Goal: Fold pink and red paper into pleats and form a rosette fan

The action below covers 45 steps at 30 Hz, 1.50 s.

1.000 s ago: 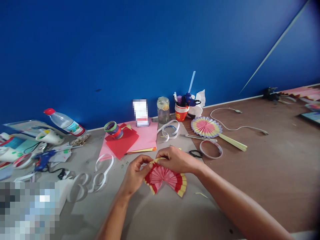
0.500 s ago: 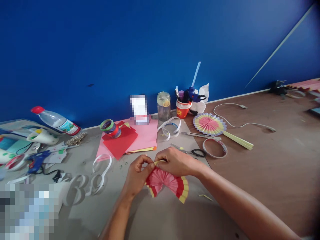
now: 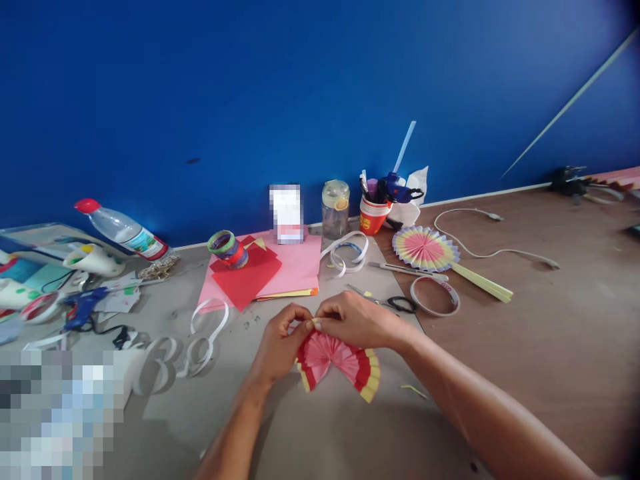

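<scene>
A pleated paper fan (image 3: 340, 363), pink at the centre with red and yellow bands at its rim, lies half spread on the grey table. My left hand (image 3: 280, 343) pinches its gathered top from the left. My right hand (image 3: 357, 320) pinches the same spot from the right, fingers closed over a small yellow strip there. The two hands touch at the fingertips above the fan's centre.
Behind the hands lie red and pink paper sheets (image 3: 280, 270), tape rolls (image 3: 229, 248), white ribbon (image 3: 345, 253), scissors (image 3: 395, 303), a tape ring (image 3: 434, 295), a finished round fan on a stick (image 3: 425, 248), a jar (image 3: 335, 210) and a cup of tools (image 3: 374, 213). A bottle (image 3: 123, 230) and glue gun (image 3: 83, 307) lie left.
The yellow strip that stuck out between the fingertips is now pressed down under them. Both hands stay on the fan's top; the view shifted slightly.
</scene>
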{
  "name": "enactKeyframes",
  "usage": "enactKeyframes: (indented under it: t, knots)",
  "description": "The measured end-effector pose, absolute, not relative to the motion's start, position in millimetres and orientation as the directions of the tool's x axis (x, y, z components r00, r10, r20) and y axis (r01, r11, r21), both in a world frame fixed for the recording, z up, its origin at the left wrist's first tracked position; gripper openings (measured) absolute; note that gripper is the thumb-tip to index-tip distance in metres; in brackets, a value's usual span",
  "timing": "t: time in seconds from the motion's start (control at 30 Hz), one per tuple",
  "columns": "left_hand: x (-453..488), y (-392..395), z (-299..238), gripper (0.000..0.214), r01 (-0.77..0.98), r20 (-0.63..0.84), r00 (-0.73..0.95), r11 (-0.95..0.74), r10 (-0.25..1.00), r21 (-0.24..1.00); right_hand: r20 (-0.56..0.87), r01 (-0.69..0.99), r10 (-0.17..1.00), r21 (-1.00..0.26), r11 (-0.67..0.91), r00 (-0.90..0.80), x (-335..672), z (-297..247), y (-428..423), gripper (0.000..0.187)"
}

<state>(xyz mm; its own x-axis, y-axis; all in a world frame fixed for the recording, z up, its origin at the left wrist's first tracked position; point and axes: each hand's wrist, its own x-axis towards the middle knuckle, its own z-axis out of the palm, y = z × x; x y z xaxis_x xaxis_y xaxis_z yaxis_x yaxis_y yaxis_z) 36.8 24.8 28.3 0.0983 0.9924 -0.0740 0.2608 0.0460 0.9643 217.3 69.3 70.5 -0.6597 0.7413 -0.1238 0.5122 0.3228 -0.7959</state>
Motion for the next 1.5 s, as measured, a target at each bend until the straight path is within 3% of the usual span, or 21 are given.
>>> enactKeyframes:
  t: [0.2, 0.4, 0.7, 0.83, 0.97, 1.2, 1.5]
  knots:
    - [33.9, 23.4, 27.6, 0.016, 0.154, -0.087, 0.095, 0.072, 0.992, 0.985, -0.14, 0.534, 0.789, -0.804, 0.263, -0.598, 219.3, 72.8, 71.7, 0.013]
    - [36.3, 21.2, 32.8, 0.016, 0.086, -0.07, 0.147, 0.058, 0.987, 0.995, -0.15, 0.495, 0.753, -0.831, 0.256, -0.641, 218.1, 68.1, 74.3, 0.015]
    - [38.8, 20.3, 25.8, 0.017, 0.046, -0.116, 0.066, 0.113, 0.991, 0.992, -0.162, 0.507, 0.776, -0.832, 0.225, -0.609, 215.8, 64.2, 71.5, 0.016]
    - [39.6, 20.5, 23.1, 0.025, 0.065, -0.041, 0.054, 0.038, 0.998, 0.997, -0.157, 0.497, 0.763, -0.834, 0.237, -0.627, 214.6, 64.2, 70.1, 0.017]
    - [39.6, 20.4, 25.9, 0.009, 0.184, 0.047, 0.119, -0.069, 0.992, 0.981, -0.173, 0.519, 0.775, -0.826, 0.222, -0.608, 214.5, 65.8, 69.2, 0.018]
    - [38.5, 19.7, 27.4, 0.008, 0.221, 0.193, 0.125, -0.217, 0.973, 0.951, -0.181, 0.49, 0.768, -0.85, 0.191, -0.615, 216.0, 66.3, 70.7, 0.019]
    - [34.3, 18.9, 28.6, 0.014, 0.27, 0.219, 0.246, -0.284, 0.944, 0.92, -0.185, 0.452, 0.743, -0.875, 0.173, -0.643, 218.9, 57.3, 74.6, 0.021]
